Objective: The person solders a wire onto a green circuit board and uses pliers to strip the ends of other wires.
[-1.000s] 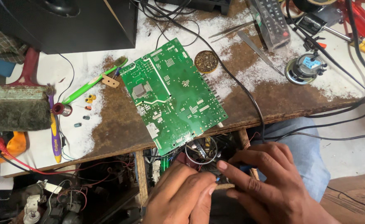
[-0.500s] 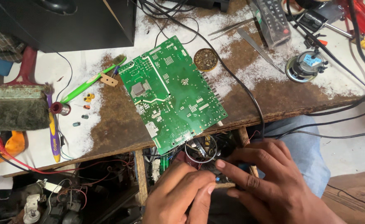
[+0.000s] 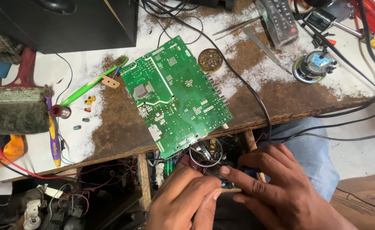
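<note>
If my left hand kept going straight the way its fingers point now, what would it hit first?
Probably the right hand: the left hand points up and rightward, its fingertips already meeting the right forefinger over a small blue part. Depth is unclear.

worn wooden bench (image 3: 123, 127) | green circuit board (image 3: 176, 96) | green toothbrush (image 3: 91, 84) | paint brush (image 3: 12, 108) | tweezers (image 3: 237, 26) | small speaker (image 3: 314, 66)

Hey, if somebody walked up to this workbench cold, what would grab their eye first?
Most likely the big green circuit board, lying tilted mid-bench with its lower corner hanging over the front edge. Just below it, the left hand and right hand meet over a small dark part; what it is cannot be told. At far left lies a wide, worn paintbrush with a red handle.
</note>
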